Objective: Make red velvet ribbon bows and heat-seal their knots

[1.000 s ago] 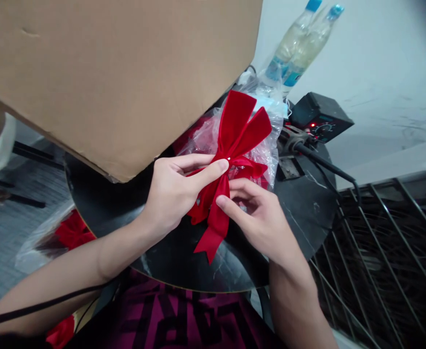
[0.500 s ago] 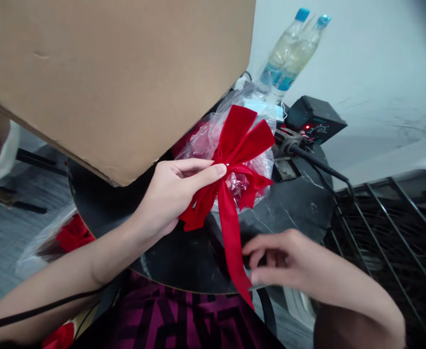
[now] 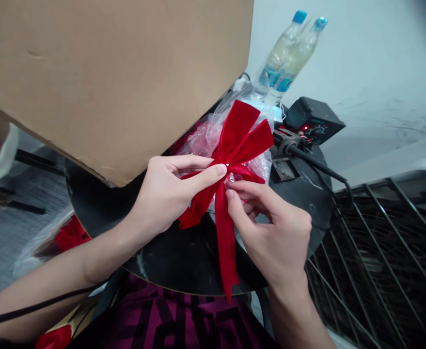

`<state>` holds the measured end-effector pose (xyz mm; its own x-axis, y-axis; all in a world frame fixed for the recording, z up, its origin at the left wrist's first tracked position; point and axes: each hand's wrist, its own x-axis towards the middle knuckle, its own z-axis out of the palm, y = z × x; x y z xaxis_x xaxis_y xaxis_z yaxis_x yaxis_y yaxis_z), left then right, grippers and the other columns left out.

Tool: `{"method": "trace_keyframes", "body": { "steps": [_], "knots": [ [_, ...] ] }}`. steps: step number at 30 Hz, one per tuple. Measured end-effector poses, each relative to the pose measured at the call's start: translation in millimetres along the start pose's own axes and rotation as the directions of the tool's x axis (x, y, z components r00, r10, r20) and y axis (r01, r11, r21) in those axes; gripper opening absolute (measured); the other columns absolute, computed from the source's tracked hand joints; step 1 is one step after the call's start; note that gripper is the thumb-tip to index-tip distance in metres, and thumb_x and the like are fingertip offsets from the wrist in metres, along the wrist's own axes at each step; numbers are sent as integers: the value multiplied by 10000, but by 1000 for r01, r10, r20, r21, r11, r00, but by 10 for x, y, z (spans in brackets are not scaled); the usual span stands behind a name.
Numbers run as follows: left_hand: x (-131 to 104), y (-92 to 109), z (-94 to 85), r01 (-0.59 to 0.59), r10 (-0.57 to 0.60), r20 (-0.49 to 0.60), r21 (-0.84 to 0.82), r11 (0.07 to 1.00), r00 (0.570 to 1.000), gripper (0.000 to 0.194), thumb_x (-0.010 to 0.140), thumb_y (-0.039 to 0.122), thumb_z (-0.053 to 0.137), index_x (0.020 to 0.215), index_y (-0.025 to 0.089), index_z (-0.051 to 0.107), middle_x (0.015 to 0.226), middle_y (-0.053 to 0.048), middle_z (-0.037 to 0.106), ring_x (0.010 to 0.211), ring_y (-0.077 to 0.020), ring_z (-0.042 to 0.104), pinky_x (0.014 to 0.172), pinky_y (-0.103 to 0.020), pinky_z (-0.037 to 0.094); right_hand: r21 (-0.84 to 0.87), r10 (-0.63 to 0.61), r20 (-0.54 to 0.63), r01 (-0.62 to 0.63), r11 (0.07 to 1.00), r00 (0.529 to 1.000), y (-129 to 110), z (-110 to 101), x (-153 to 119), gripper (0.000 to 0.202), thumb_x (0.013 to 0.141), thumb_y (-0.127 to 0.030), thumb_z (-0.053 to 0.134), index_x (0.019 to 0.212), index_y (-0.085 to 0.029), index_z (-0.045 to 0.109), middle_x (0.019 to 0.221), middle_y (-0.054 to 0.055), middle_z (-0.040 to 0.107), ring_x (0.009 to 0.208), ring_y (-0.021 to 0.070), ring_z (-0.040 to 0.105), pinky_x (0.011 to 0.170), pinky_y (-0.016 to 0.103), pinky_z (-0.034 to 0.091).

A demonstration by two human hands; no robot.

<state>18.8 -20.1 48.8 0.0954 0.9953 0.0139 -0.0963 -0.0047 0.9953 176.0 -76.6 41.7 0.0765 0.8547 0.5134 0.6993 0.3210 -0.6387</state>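
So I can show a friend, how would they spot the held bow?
Find the round black table partly hidden by the big cardboard box. There, the left hand pinches the red bow at its middle. Unlike the red material under clear plastic behind it, this bow is uncovered, its long tail pointing toward the purple shirt.

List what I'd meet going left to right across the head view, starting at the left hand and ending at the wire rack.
Left hand, red bow, right hand, black box with a red light, wire rack.
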Motion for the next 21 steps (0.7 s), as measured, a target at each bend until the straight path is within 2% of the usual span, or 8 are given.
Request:
{"method": "trace_keyframes", "body": {
  "steps": [5,9,12,14,16,17,19,21],
  "knots": [
    [11,-14,24,-5,6,23,-9,1000,1000,112,775,290,874,868,230,862,885,-18,833,844,-217,782,765,-259,632,-206,-150,-48,137,969,988,-13,24,45,101,925,-146,680,992,-194,739,697,-57,728,522,71,632,597,204,530],
    [14,-26,32,30,-30,17,15,999,999,89,761,282,879,829,229,859,834,-18,826,799,-219,778,732,-267,632,-280,-197,-49,176,944,979,-14,88,41,74,904,-152,674,894,-208,722,669,-56,726,514,81,639,592,210,530],
    [10,-48,20,46,-46,17,4,999,999,89,736,268,891,809,229,856,801,-15,817,776,-215,772,714,-269,626,-161,-89,-57,79,984,994,-30,117,-7,93,875,-138,679,816,-209,691,631,-75,694,482,68,611,547,192,516],
    [13,-63,7,50,-50,24,-8,999,998,88,731,266,892,801,227,856,793,-14,813,768,-212,767,703,-269,620,-44,20,27,-19,999,999,-36,84,-49,111,868,-120,679,806,-211,692,606,-89,667,469,60,594,519,180,499],
    [24,-67,-7,58,-58,19,-11,998,998,79,732,268,890,787,225,854,776,-12,808,744,-206,757,676,-262,606,-16,46,113,-45,999,993,-16,-3,-73,119,886,-113,682,840,-219,711,609,-93,663,470,59,589,515,181,489],
    [33,-64,-14,63,-63,12,-10,998,998,77,731,269,890,780,224,853,771,-11,806,731,-202,751,664,-259,598,-42,26,114,-21,999,993,7,-61,-70,115,899,-118,684,883,-226,721,635,-87,674,486,64,593,532,189,497],
    [51,-50,-23,67,-67,8,-14,998,998,77,723,264,895,771,223,852,762,-10,805,708,-197,743,649,-254,585,-138,-48,37,53,989,998,78,-179,-31,107,911,-157,713,985,-234,718,778,-44,722,618,102,656,644,230,547],
    [67,-34,-27,64,-64,28,-23,998,998,78,713,259,902,762,226,851,757,-8,805,696,-191,738,649,-250,578,-215,-123,-30,114,970,992,163,-264,41,203,886,-214,769,1067,-236,678,983,24,735,876,186,714,831,319,581]
  ]
}}
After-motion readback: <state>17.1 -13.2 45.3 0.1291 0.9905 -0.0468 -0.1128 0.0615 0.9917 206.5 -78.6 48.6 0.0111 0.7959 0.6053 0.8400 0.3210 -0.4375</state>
